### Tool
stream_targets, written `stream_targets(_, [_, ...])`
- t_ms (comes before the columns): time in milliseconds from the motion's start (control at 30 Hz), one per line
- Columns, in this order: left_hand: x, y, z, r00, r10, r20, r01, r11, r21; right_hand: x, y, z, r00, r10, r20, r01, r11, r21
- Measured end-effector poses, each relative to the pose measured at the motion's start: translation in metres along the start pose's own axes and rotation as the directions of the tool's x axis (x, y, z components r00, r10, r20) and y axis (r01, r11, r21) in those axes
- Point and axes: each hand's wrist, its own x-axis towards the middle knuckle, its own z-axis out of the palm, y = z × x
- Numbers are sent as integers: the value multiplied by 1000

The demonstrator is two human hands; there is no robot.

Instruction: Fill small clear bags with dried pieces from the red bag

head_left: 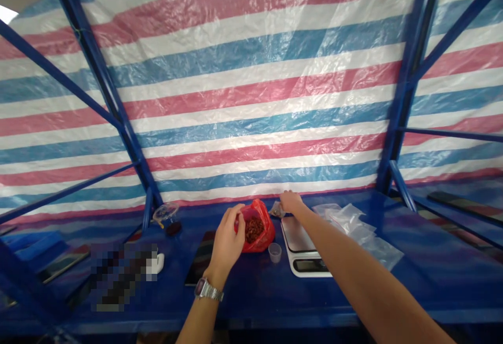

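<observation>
My left hand point(229, 236), with a metal watch on its wrist, is closed at the left rim of a red plastic bag point(266, 227). The bag stands with its mouth open, and small reddish-brown pieces point(254, 229) lie inside. Beyond the scale, my right hand point(291, 201) has its fingers closed on a small clear plastic bag point(277, 210) with a little dark content that I cannot make out. In front of the red bag stands a small clear plastic cup point(275, 252). The white kitchen scale point(294, 244) is partly hidden under my right forearm.
Several clear plastic bags point(359, 229) lie right of the scale. A dark flat tablet-like object point(201, 257) is left of my left hand. Farther left are a clear container point(173, 221) and a white mouse-like object point(158, 263). Blue posts point(396, 98) and a striped sheet point(259, 98) bound the blue table.
</observation>
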Motion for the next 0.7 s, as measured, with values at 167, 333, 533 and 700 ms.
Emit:
stream_targets(167, [-2,2,-7,1000,-6,24,6,1000,11,3,13,13,995,79,62,-82,996,33])
stream_targets(333, [-1,8,-5,1000,9,4,-8,1000,-21,-9,25,-5,996,85,-20,-80,982,169])
stream_targets(533, [-8,35,18,995,71,65,-55,975,-216,-72,35,-19,868,90,-489,174,866,468])
stream_targets(700, [-14,50,46,983,-79,168,146,888,-437,-130,17,-36,821,-91,-564,450,711,540])
